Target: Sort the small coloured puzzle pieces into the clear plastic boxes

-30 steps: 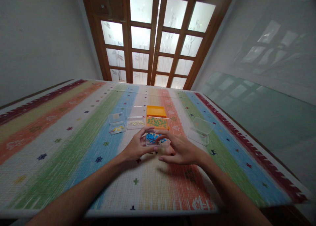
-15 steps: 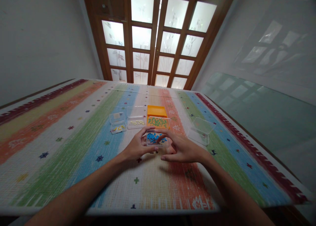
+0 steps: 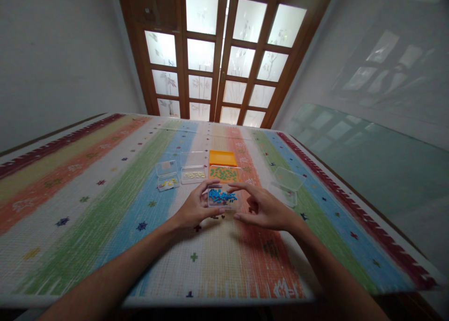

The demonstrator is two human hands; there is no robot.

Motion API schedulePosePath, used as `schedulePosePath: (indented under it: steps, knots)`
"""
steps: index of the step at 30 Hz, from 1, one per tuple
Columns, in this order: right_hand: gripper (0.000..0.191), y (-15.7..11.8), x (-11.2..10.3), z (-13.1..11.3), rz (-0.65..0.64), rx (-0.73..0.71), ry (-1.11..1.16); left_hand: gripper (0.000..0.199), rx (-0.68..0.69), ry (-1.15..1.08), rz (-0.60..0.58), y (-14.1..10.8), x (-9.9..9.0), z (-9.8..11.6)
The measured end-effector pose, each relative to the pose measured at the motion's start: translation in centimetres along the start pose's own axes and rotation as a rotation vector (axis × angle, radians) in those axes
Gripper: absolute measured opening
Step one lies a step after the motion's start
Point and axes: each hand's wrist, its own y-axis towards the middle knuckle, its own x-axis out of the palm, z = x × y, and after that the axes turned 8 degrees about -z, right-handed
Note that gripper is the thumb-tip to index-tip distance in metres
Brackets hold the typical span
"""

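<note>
My left hand (image 3: 193, 206) grips a small clear plastic box (image 3: 224, 207) by its left end, thumb along the near side and fingers at the far side. Inside the box lie many small blue pieces (image 3: 221, 196), bunched to the left and middle. My right hand (image 3: 264, 206) is at the box's right end with thumb and index finger apart. Its index fingertip is by the far rim, and the thumb tip is near the close right corner; I cannot tell whether they touch. Just beyond stands an orange box (image 3: 224, 173) of green pieces, its orange lid (image 3: 223, 157) raised.
Left of the orange box are a clear box of cream pieces (image 3: 193, 175) and a smaller clear box of yellow pieces (image 3: 169, 183), both with lids open. Another open clear box (image 3: 289, 180) is at right, partly behind my right hand. A striped cloth (image 3: 140, 246) covers the table.
My right index finger has moved out from over the blue pieces to the far rim, and the right hand has shifted slightly right. The blue pieces look more gathered. My left hand keeps its hold.
</note>
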Motion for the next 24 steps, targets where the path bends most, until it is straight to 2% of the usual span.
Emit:
schedulePosePath:
  steps: [2,5,8,9,13,15,18,24]
  knots:
    - [0.047,-0.4,-0.1,0.6,0.095,0.023,0.047,0.076,0.0,0.008,0.005,0.0,0.0,0.1]
    - [0.029,-0.9,0.1,2.3,0.309,0.067,0.142,0.074,-0.005,0.021,-0.01,-0.1,-0.1,0.3]
    - [0.052,-1.1,0.5,4.3,0.462,0.155,0.234,0.074,0.017,0.031,-0.034,-0.1,-0.1,0.5]
    - [0.053,-1.1,0.7,4.9,0.504,0.179,0.275,0.075,0.025,0.033,-0.039,-0.1,-0.2,0.5]
    - [0.035,-1.0,1.7,6.3,0.625,0.143,0.461,0.085,0.022,0.065,-0.026,-0.1,-0.1,0.8]
    - [0.039,-1.0,2.2,6.3,0.62,0.095,0.499,0.089,0.016,0.077,-0.024,-0.2,0.1,0.9]
    - [0.054,-1.3,2.8,5.9,0.53,0.019,0.496,0.092,0.041,0.069,-0.046,-0.2,0.3,1.0]
    - [0.103,-1.5,4.3,5.5,0.349,0.017,0.362,0.093,0.089,0.099,-0.104,-0.3,0.4,0.4]
